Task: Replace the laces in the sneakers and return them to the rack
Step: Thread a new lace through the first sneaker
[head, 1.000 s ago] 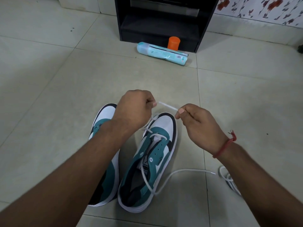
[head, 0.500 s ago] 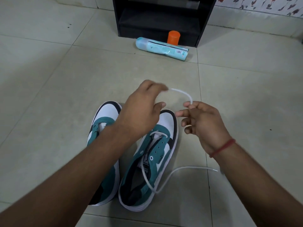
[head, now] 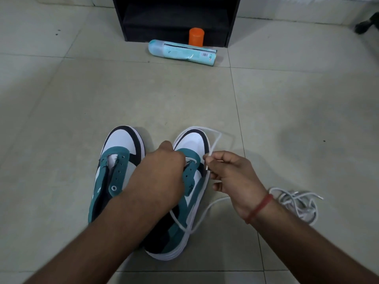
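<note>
Two teal, white and black sneakers stand side by side on the tiled floor (head: 61, 111), toes pointing toward twelve o'clock. The left sneaker (head: 117, 160) at about seven o'clock carries no lace; its eyelets are bare and its tongue shows. My left hand (head: 162, 173) comes in from seven o'clock and lies over the throat of the right sneaker (head: 190, 140), fingers curled down onto the teal eyelet flap; the fingertips are hidden behind the hand, so I cannot tell exactly what they grip there. The white lace (head: 215, 140) rises from that spot, loops past the toe cap toward one o'clock and comes back down to my right hand (head: 229, 175), at about four o'clock of the shoe. There I pinch the lace between thumb and forefinger, its stiff tip pointing down, the other fingers loosely curled. A red thread band (head: 259, 208) circles that wrist. Another stretch of the lace trails off the shoe's right side onto the floor. Farther toward three o'clock lies a loose tangle of white laces (head: 297, 203). Far off at twelve o'clock stands the black rack (head: 176, 17), with an orange cap (head: 196, 36) and a pale blue tube (head: 182, 52) lying on its side just before it.
</note>
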